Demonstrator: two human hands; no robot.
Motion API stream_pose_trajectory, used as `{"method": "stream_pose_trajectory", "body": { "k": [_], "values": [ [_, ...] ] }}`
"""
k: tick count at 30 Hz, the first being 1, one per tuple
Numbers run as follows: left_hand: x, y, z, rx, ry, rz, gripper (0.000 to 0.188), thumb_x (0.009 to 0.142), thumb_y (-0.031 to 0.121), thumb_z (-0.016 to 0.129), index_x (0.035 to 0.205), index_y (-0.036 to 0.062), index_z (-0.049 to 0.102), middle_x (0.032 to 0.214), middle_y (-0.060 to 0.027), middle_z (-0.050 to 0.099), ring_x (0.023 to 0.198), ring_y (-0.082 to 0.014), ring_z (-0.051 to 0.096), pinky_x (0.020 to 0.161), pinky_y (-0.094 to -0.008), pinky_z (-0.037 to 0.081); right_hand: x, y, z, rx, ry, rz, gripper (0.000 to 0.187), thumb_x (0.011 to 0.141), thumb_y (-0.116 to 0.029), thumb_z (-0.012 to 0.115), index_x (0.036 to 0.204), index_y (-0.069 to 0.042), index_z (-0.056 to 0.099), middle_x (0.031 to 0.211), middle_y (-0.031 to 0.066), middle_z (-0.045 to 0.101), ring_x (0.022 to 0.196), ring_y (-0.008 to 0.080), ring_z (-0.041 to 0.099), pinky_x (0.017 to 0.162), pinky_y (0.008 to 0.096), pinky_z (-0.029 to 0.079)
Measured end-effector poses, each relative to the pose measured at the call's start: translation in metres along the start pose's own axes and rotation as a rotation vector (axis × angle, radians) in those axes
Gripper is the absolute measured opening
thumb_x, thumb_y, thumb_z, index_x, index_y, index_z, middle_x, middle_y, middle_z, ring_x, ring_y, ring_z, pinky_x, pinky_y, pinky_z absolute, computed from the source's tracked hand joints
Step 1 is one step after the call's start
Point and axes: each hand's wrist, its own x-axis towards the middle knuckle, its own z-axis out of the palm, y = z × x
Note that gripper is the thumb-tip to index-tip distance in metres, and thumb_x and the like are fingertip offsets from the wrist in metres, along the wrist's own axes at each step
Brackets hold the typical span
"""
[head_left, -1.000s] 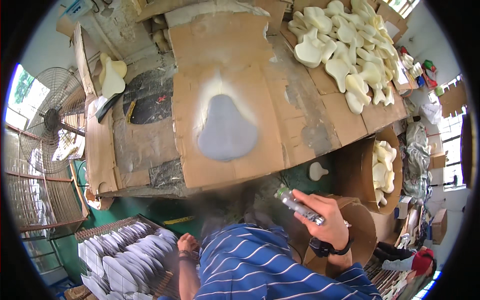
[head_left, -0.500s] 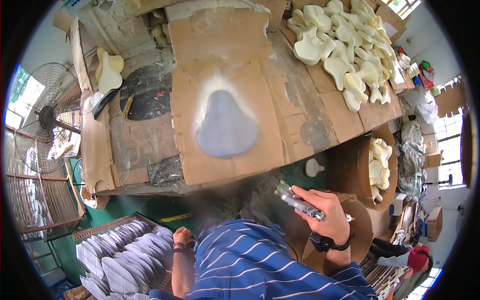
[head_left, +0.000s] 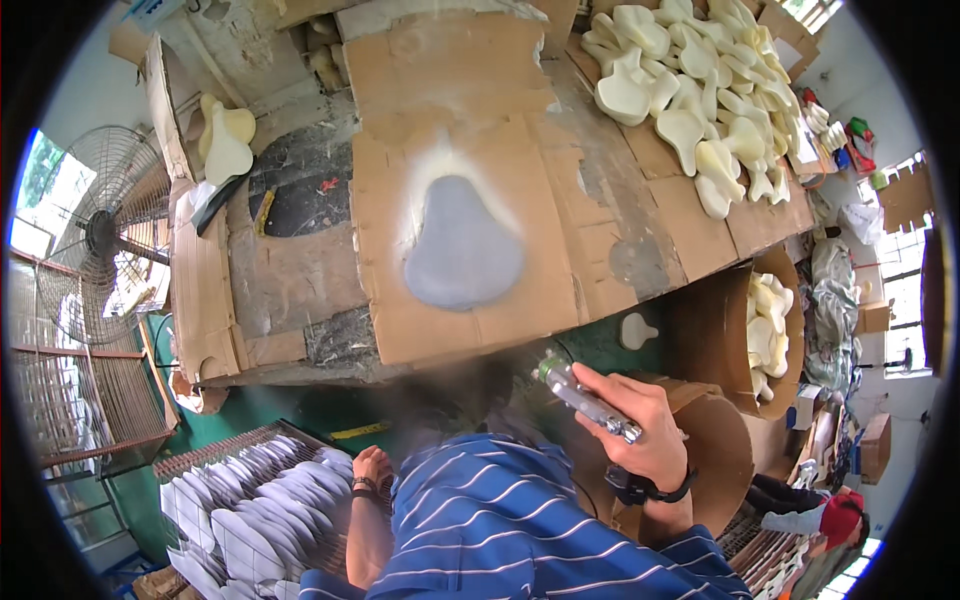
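While right hand [head_left: 640, 425] grips 1 spray gun [head_left: 585, 398], left hand [head_left: 372, 467] on grey pieces [head_left: 250, 510], grip unclear.

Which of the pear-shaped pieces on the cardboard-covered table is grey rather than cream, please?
The grey piece lying alone in the middle of the cardboard sheet, ringed by pale overspray; the cream pieces are heaped at the table's far right.

ahead of right hand [head_left: 640, 425]: bare cardboard around the grey pear-shaped patch [head_left: 462, 247] | far right: heap of cream pieces [head_left: 700, 90] blocks | below left hand [head_left: 372, 466]: rack of grey pieces [head_left: 245, 500] crowds
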Motion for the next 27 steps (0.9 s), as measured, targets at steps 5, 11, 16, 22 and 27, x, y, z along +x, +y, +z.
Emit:
{"method": "stream_pose_trajectory", "body": {
  "k": [5, 11, 16, 22, 27],
  "values": [
    [0.02, 0.013, -0.006, 0.042, -0.05, 0.033, 0.045, 0.096, 0.02, 0.065, 0.136, 0.0029, 0.055, 0.105, -0.0109, 0.068, 0.089, -0.0223, 0.068, 0.076, -0.0447, 0.06, 0.018, -0.002, 0.001, 0.016, 0.19, -0.038, 0.054, 0.079, 0.005, 0.075, 0.131, 0.0, 0.064, 0.091, 0.0164, 0.07, 0.074, 0.0254, 0.067, 0.069, 0.0314, 0.052],
    [0.017, 0.011, -0.001, 0.153, -0.017, -0.015, 0.046, 0.096, 0.021, 0.064, 0.137, 0.0035, 0.055, 0.111, -0.012, 0.069, 0.099, -0.0254, 0.068, 0.083, -0.049, 0.059, 0.01, 0.004, -0.005, -0.017, 0.236, 0.035, 0.048, 0.082, 0.002, 0.074, 0.13, 0.001, 0.065, 0.093, 0.0166, 0.071, 0.074, 0.0246, 0.067, 0.069, 0.0314, 0.052],
    [0.014, -0.001, 0.001, 0.173, 0.012, -0.048, 0.042, 0.096, 0.019, 0.064, 0.135, 0.0039, 0.056, 0.101, -0.0081, 0.069, 0.083, -0.0198, 0.067, 0.075, -0.044, 0.061, -0.008, 0.009, -0.021, -0.133, 0.164, 0.086, 0.055, 0.076, 0.003, 0.075, 0.13, -0.003, 0.065, 0.092, 0.0183, 0.069, 0.078, 0.0373, 0.068, 0.069, 0.0377, 0.053],
    [0.02, -0.001, 0.001, 0.204, 0.006, -0.053, 0.036, 0.096, 0.016, 0.064, 0.129, 0.0032, 0.06, 0.096, -0.0076, 0.069, 0.073, -0.0177, 0.065, 0.067, -0.0389, 0.059, -0.006, -0.005, -0.02, -0.05, 0.21, 0.076, 0.049, 0.08, 0.003, 0.073, 0.128, 0.002, 0.065, 0.091, 0.0167, 0.07, 0.073, 0.0251, 0.066, 0.07, 0.0316, 0.051],
    [0.032, 0.013, 0.006, 0.155, 0.001, 0.051, 0.035, 0.095, 0.016, 0.066, 0.128, 0.0022, 0.061, 0.096, -0.0089, 0.07, 0.078, -0.0195, 0.067, 0.068, -0.0367, 0.058, -0.004, -0.014, -0.016, 0.022, 0.285, 0.034, 0.05, 0.079, 0.004, 0.074, 0.128, 0.001, 0.066, 0.091, 0.0161, 0.07, 0.072, 0.0242, 0.065, 0.069, 0.031, 0.051]
  ]
}}
